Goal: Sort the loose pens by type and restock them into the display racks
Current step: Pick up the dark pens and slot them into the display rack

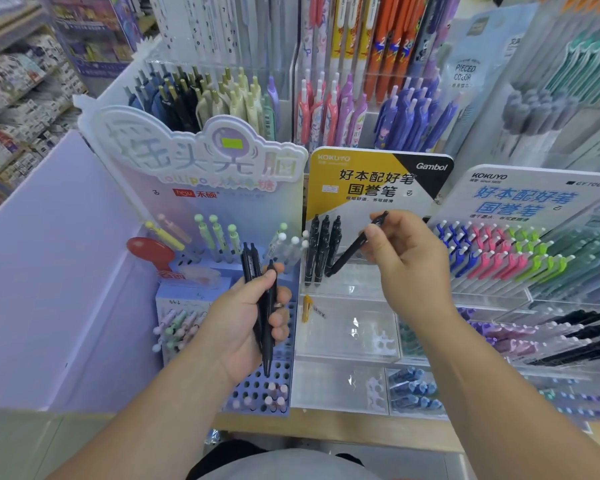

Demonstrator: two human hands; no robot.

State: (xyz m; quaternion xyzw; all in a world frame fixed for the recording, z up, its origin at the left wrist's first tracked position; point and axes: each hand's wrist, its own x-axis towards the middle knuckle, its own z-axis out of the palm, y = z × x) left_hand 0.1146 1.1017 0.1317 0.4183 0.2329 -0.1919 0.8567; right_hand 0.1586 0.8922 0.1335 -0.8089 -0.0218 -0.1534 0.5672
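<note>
Right hand (409, 261) is curled, thumb and fingers pinching a single black pen (352, 249) near its upper end. The pen slants, tip down and to the left. Its tip is just beside three black pens (323, 251) that stand upright in the clear rack (347, 289) under the yellow sign (357, 183).

Left hand (250, 323), lower and to the left, grips a bundle (265, 306) of black pens. Its fingers wrap round the barrels, the thumb lies along them, and the pens' clip ends point up.

Behind that hand stands the blue rack (281, 375), full of round holes, with pastel pens (219, 237) upright in its back rows and a few more in its front corner. A yellow pen (307, 308) lies in the clear tray (347, 341) below the three black pens. To the right of the right hand, coloured pens (492, 252) lean in rows under a white sign (534, 195).
</note>
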